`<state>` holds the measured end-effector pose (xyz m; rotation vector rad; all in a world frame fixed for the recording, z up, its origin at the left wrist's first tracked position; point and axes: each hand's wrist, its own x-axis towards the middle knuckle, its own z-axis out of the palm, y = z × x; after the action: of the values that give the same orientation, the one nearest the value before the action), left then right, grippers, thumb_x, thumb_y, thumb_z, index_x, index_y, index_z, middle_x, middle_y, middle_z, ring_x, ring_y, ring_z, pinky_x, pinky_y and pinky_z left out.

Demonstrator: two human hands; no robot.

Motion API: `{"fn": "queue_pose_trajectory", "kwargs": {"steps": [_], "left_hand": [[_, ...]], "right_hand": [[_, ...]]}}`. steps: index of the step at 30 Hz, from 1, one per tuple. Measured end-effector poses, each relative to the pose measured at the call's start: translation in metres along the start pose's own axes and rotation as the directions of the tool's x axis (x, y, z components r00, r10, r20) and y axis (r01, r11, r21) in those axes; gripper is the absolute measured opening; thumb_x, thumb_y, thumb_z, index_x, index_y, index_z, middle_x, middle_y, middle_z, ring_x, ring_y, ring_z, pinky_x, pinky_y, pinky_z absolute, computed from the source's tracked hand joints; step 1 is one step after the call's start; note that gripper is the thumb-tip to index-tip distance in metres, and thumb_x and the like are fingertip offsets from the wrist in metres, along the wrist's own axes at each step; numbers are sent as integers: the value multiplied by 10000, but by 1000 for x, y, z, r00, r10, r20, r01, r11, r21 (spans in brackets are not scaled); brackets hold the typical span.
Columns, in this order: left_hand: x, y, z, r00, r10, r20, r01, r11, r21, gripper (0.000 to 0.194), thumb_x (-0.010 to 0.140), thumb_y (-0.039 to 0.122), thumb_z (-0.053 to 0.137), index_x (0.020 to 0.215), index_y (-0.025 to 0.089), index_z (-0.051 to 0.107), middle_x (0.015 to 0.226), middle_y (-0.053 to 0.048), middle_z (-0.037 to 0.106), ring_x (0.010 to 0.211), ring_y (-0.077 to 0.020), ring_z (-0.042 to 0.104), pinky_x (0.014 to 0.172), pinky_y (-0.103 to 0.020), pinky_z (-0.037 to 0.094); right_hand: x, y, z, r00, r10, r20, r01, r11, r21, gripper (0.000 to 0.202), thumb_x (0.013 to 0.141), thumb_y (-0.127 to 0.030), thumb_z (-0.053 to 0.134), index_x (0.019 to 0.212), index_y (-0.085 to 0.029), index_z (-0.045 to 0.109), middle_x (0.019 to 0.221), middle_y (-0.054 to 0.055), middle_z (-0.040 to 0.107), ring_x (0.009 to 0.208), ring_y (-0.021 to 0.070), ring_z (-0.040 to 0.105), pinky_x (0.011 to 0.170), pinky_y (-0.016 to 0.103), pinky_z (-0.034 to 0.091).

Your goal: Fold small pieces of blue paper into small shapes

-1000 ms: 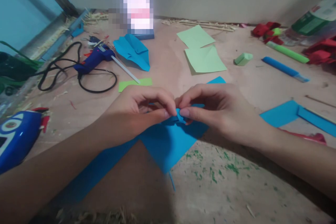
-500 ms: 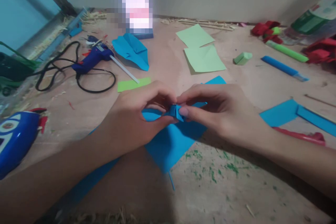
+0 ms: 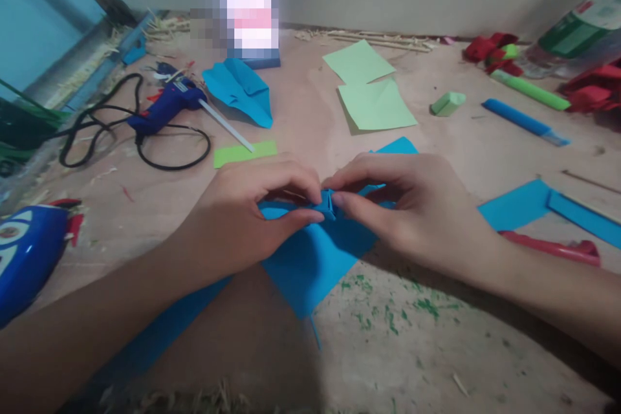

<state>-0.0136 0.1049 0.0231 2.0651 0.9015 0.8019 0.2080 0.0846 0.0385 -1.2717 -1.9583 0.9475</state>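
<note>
A small folded piece of blue paper (image 3: 327, 204) is pinched between both hands at the middle of the view. My left hand (image 3: 262, 207) grips its left side between thumb and forefinger. From the right, my right hand (image 3: 402, 200) holds the other end with thumb and fingertips. Its folds form a narrow, box-like shape; the fingers hide part of it. Beneath the hands lies a larger blue paper sheet (image 3: 310, 265), partly covered and shaded by them.
A blue glue gun (image 3: 162, 107) with a looped black cord lies back left, near a crumpled blue paper (image 3: 240, 94). Pale green sheets (image 3: 376, 103) lie behind the hands. A bottle (image 3: 577, 32), red paper pieces (image 3: 490, 52) and blue strips (image 3: 517, 207) are on the right.
The folded blue paper has turned slightly between the fingers, and its open edge now shows. My left fingertips have shifted a little on it. The view has moved slightly.
</note>
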Motion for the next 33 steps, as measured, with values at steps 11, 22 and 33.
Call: {"fn": "queue_pose_trajectory", "kwargs": {"steps": [11,22,33], "left_hand": [[-1,-1,0,997,66,34,-68,995,70,116,910,108,743,913,221,715,994,-22,774,910,-174,746,809,-262,595],[0,-3,1,995,79,60,-83,994,68,103,927,152,746,883,225,687,984,-19,759,889,-171,733,796,-270,603],[-2,-3,1,1000,28,5,-28,994,104,135,932,287,755,1059,273,713,1117,-25,791,969,-231,770,856,-347,640]], "right_hand": [[0,3,-3,997,-11,78,16,998,-56,162,924,-145,699,989,-228,822,944,14,811,815,193,756,723,282,582],[0,5,1,1000,-21,23,22,998,-54,155,901,-109,675,902,-198,801,846,-11,793,745,153,731,677,261,542],[5,9,-4,992,127,23,-128,985,119,78,910,-209,734,866,-203,799,843,30,801,762,190,735,665,288,566]]}}
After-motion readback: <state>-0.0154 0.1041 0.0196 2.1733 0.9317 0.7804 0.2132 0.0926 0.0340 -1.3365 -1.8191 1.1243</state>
